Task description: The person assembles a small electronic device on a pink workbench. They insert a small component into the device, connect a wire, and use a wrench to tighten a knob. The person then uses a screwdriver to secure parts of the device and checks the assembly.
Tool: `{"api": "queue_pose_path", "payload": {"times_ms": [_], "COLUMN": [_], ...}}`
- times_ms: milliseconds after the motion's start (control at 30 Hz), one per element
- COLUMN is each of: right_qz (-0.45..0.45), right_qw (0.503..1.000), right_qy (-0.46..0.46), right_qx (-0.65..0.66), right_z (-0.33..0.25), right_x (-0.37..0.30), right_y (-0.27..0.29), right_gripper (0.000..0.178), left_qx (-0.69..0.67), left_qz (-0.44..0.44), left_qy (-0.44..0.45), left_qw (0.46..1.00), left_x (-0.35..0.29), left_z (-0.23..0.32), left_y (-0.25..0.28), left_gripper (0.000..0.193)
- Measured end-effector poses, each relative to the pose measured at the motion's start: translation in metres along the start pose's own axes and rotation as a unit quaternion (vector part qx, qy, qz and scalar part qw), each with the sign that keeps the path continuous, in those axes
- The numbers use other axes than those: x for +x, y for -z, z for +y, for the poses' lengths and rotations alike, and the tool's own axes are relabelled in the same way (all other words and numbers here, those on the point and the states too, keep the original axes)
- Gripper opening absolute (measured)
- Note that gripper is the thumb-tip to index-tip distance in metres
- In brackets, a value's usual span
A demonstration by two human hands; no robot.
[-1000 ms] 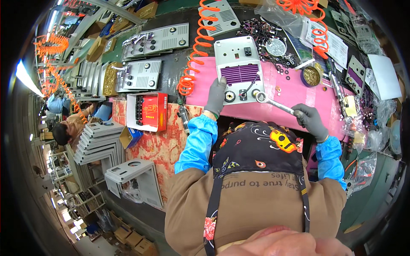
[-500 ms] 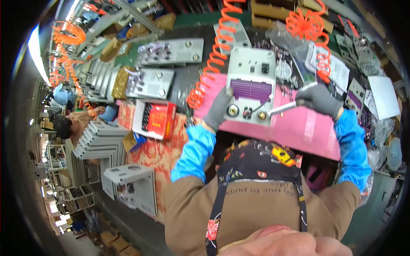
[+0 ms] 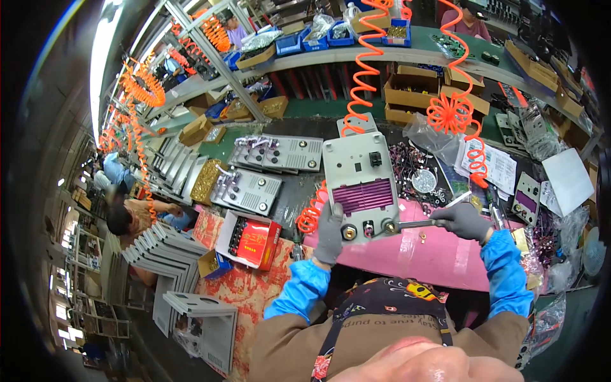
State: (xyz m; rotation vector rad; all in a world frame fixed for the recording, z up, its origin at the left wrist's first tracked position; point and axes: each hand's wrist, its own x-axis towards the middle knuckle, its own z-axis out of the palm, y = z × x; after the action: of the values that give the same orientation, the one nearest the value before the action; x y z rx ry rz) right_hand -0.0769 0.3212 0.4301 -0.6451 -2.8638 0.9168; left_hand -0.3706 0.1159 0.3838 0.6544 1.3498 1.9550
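A grey machine front panel [image 3: 360,175] with a purple vent grille and round sockets along its near edge lies on the pink mat [image 3: 433,251]. My left hand [image 3: 330,234], in a grey glove, grips the panel's near left corner. My right hand [image 3: 464,220], also gloved, holds a metal wrench [image 3: 417,224] whose head sits on the right-hand socket at the panel's near edge.
Orange coiled air hoses [image 3: 453,111] hang over the bench. More grey panels [image 3: 279,153] and a red box [image 3: 249,239] lie to the left. Small parts, papers and cardboard boxes [image 3: 414,89] crowd the back and right. Other people work at the far left.
The view has tilted upward and closer to the bench. My right hand has brought the wrench in from the right onto the panel's socket; my left hand stays on the panel's corner.
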Motion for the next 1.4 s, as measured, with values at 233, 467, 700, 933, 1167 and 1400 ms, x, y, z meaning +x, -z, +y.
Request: {"api": "queue_pose_path", "payload": {"times_ms": [233,467,700,933,1167,1400], "right_qz": [0.058,0.078,0.0,0.076,0.04,-0.001], "right_qw": [0.788,0.97,0.837,0.863,0.99,0.759], "right_qy": [-0.197,-0.119,-0.167,-0.156,-0.031,-0.125], "right_qx": [0.581,0.2,0.522,0.475,0.132,0.639], "right_z": [-0.094,-0.043,-0.072,-0.1,-0.041,-0.128], "right_x": [0.012,0.009,0.02,0.031,0.015,0.028], "right_y": [-0.108,-0.048,-0.093,-0.089,-0.033,-0.096], "right_gripper": [0.02,0.027,0.024,0.028,0.03,0.025], "left_qx": [0.063,-0.077,0.085,0.145,-0.012,0.152], "left_qz": [0.267,0.07,0.161,0.314,0.043,0.352], "left_qy": [-0.081,-0.082,-0.155,-0.24,-0.156,-0.167], "left_qw": [0.958,0.991,0.971,0.907,0.987,0.909], "left_x": [0.006,-0.008,-0.006,0.0,-0.007,0.001], "left_z": [-0.038,0.046,0.037,0.017,0.088,0.01], "left_y": [-0.049,-0.03,-0.054,-0.055,-0.033,-0.066], "left_gripper": [0.05,0.052,0.056,0.052,0.061,0.062]}}
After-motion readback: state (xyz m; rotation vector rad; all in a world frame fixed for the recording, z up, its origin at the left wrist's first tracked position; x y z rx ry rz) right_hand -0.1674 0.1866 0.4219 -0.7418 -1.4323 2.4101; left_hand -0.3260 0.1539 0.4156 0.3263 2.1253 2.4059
